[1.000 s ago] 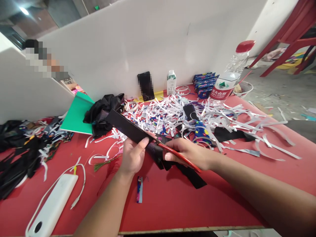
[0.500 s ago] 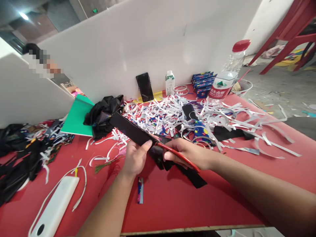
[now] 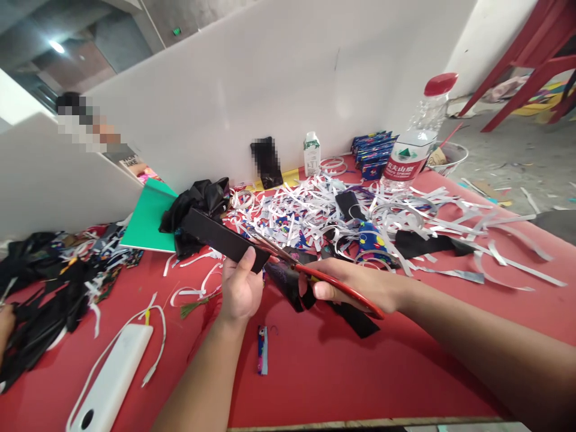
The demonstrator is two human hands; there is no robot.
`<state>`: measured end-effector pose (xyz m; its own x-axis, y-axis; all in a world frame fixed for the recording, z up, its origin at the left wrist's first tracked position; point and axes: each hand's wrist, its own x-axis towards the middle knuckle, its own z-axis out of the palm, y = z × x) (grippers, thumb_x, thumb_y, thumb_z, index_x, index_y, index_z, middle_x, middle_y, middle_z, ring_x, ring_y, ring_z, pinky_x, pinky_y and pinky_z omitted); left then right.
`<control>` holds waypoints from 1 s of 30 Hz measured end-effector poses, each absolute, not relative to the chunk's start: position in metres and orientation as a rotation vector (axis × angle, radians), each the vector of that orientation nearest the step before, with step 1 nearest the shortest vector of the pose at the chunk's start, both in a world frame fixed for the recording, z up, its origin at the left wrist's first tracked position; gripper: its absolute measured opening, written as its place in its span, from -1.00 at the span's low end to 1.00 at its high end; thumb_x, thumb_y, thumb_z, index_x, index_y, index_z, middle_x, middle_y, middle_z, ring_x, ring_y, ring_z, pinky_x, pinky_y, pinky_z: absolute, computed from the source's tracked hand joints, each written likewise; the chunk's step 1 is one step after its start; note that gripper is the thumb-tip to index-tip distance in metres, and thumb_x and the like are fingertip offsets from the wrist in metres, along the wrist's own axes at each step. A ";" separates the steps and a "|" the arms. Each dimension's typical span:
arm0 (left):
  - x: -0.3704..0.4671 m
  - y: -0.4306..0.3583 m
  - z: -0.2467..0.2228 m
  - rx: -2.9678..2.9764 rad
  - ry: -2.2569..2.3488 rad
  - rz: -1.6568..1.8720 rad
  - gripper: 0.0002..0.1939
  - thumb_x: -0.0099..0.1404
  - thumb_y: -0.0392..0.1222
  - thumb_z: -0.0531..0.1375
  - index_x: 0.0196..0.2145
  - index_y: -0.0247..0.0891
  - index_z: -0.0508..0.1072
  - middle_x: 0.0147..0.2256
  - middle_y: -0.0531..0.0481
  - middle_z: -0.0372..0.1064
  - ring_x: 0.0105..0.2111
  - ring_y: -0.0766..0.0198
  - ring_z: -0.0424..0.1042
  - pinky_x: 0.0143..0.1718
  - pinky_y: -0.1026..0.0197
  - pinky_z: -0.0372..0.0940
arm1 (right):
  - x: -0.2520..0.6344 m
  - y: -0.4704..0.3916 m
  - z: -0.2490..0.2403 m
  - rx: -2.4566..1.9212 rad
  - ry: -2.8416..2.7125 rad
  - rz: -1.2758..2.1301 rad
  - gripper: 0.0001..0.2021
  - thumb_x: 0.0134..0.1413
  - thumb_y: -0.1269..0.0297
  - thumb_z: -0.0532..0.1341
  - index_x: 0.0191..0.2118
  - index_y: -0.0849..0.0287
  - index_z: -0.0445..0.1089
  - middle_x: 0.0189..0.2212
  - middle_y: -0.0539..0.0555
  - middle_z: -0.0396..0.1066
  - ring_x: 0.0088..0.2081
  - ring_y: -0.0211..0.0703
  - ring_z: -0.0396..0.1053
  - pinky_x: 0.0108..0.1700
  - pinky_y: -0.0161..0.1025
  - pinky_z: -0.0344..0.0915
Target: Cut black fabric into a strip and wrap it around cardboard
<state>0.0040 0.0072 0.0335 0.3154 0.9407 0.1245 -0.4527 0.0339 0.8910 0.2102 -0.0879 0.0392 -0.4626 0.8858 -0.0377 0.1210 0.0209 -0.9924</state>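
My left hand (image 3: 243,291) pinches a flat black strip (image 3: 220,234) between thumb and fingers, its long end pointing up and left. In my right hand (image 3: 355,279) are red-handled scissors (image 3: 371,306). Their blades point left, close to the strip's right end; whether they touch it I cannot tell. Below the scissors hangs or lies a shiny black piece (image 3: 285,285), partly hidden by my right hand. Another black strip (image 3: 360,321) lies under that hand. A small blue patterned scrap (image 3: 262,351) rests on the red table (image 3: 324,384).
White and black cuttings (image 3: 301,204) are heaped behind my hands. A water bottle (image 3: 407,156), small carton (image 3: 311,155) and phone (image 3: 266,162) stand behind. Left are a green board (image 3: 150,216), black bundle (image 3: 198,204), white power bank (image 3: 117,378) and another person's hand (image 3: 6,327).
My right hand has drawn the scissors slightly right, and their blades now show. The black strip has shifted a little left. Another person's hand has appeared at the left edge.
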 end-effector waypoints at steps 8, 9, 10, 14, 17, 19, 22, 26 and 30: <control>0.002 0.003 0.034 1.197 0.511 1.061 -0.80 0.25 -0.03 0.49 -0.29 -0.21 0.73 -0.32 -0.06 0.64 -0.29 0.22 0.60 -0.16 0.23 0.49 | 0.206 -0.086 0.039 -1.193 -1.601 1.571 -0.20 0.05 -0.56 0.26 -0.19 0.25 0.54 -0.33 0.10 0.50 -0.32 -0.10 0.39 -0.30 -0.24 0.26; 0.002 0.004 0.033 1.210 0.504 1.054 -0.81 0.26 -0.04 0.48 -0.28 -0.22 0.74 -0.31 -0.06 0.64 -0.28 0.22 0.59 -0.15 0.24 0.48 | 0.205 -0.085 0.039 -1.209 -1.596 1.570 -0.21 0.04 -0.55 0.27 -0.20 0.25 0.54 -0.33 0.12 0.51 -0.31 -0.08 0.40 -0.29 -0.23 0.27; 0.002 0.004 0.031 1.222 0.499 1.048 -0.81 0.27 -0.05 0.47 -0.28 -0.22 0.74 -0.30 -0.06 0.64 -0.27 0.23 0.59 -0.14 0.24 0.47 | 0.205 -0.085 0.039 -1.222 -1.595 1.565 -0.21 0.03 -0.55 0.27 -0.21 0.25 0.54 -0.33 0.12 0.52 -0.31 -0.07 0.41 -0.28 -0.22 0.27; 0.003 0.005 0.028 1.224 0.500 1.035 -0.83 0.28 -0.06 0.47 -0.27 -0.20 0.74 -0.29 -0.05 0.64 -0.26 0.24 0.57 -0.11 0.24 0.46 | 0.203 -0.084 0.037 -1.271 -1.602 1.509 -0.25 0.05 -0.53 0.27 -0.29 0.24 0.55 -0.35 0.14 0.54 -0.31 -0.06 0.42 -0.25 -0.20 0.28; 0.005 0.004 0.028 1.207 0.509 1.032 -0.83 0.26 -0.06 0.48 -0.28 -0.20 0.74 -0.29 -0.04 0.64 -0.28 0.24 0.56 -0.13 0.23 0.46 | 0.203 -0.083 0.035 -1.315 -1.590 1.492 -0.30 0.10 -0.46 0.29 -0.32 0.24 0.58 -0.39 0.12 0.55 -0.35 -0.08 0.41 -0.30 -0.22 0.26; 0.006 0.003 0.029 1.194 0.523 1.025 -0.80 0.25 -0.04 0.49 -0.29 -0.22 0.74 -0.30 -0.05 0.64 -0.30 0.24 0.56 -0.16 0.23 0.46 | 0.204 -0.082 0.033 -1.341 -1.580 1.485 -0.36 0.11 -0.39 0.34 -0.32 0.23 0.61 -0.42 0.10 0.55 -0.40 -0.12 0.38 -0.38 -0.25 0.22; 0.007 0.001 0.031 1.175 0.547 1.014 -0.76 0.21 0.00 0.51 -0.31 -0.23 0.73 -0.31 -0.06 0.62 -0.33 0.23 0.56 -0.20 0.23 0.46 | 0.205 -0.080 0.032 -1.373 -1.584 1.423 -0.41 0.09 -0.33 0.39 -0.31 0.22 0.65 -0.49 0.04 0.48 -0.46 -0.19 0.30 -0.46 -0.29 0.15; 0.007 0.003 0.030 1.210 0.575 1.071 -0.70 0.16 0.06 0.54 -0.32 -0.21 0.72 -0.32 -0.05 0.60 -0.35 0.24 0.53 -0.23 0.21 0.45 | 0.206 -0.081 0.031 -1.369 -1.581 1.340 -0.37 0.05 -0.39 0.37 -0.34 0.22 0.61 -0.53 0.01 0.39 -0.48 -0.22 0.23 -0.48 -0.30 0.10; 0.003 0.011 0.024 1.315 0.641 1.152 -0.67 0.15 0.11 0.54 -0.30 -0.18 0.70 -0.32 -0.03 0.60 -0.29 0.18 0.56 -0.12 0.13 0.48 | 0.209 -0.083 0.030 -1.239 -1.570 1.368 -0.32 0.11 -0.45 0.30 -0.20 0.21 0.49 -0.42 0.05 0.45 -0.43 -0.17 0.29 -0.43 -0.28 0.17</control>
